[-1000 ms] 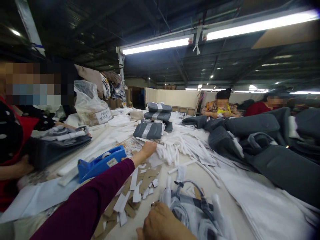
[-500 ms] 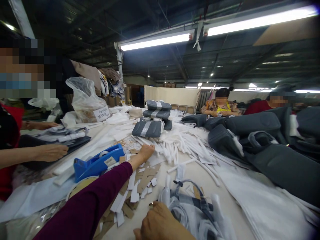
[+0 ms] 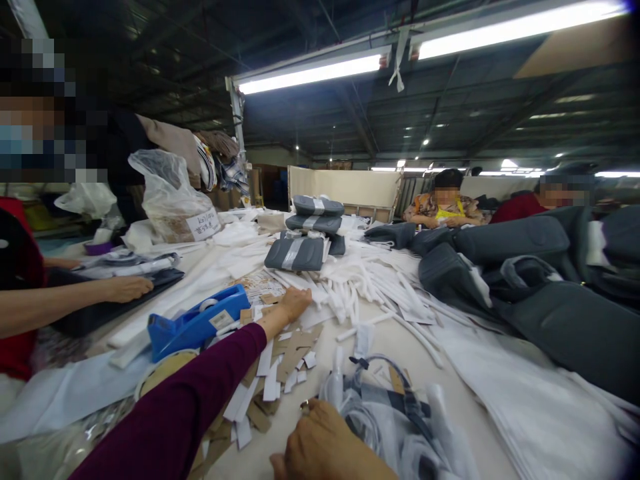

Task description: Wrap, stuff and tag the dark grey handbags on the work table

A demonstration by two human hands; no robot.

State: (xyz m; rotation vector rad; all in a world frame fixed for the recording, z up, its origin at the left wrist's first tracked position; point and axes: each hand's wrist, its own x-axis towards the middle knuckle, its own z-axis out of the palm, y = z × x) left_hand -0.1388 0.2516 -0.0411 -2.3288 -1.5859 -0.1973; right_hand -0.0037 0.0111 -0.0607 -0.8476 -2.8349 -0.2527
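My left hand [image 3: 295, 301], at the end of a maroon sleeve, reaches forward over the table and rests at the near edge of a heap of white strips [image 3: 370, 287]; its fingers are curled down into them and I cannot make out what they grip. My right hand [image 3: 325, 450] sits low at the bottom edge, knuckles up and fingers curled, pressing on a grey and white bundle in clear plastic [image 3: 395, 420]. Loose white and brown card scraps [image 3: 280, 373] lie between both hands.
A blue tape dispenser [image 3: 197, 322] stands left of my left arm. A co-worker's hand [image 3: 127, 288] lies flat on a dark piece at the left. Folded grey pieces [image 3: 300, 252] are stacked mid-table. Dark grey covers [image 3: 550, 293] pile at the right. Two people sit at the back.
My left hand has drawn back slightly toward me along the strips. The co-worker's hand at the left has come forward onto the dark piece. My right hand stays put.
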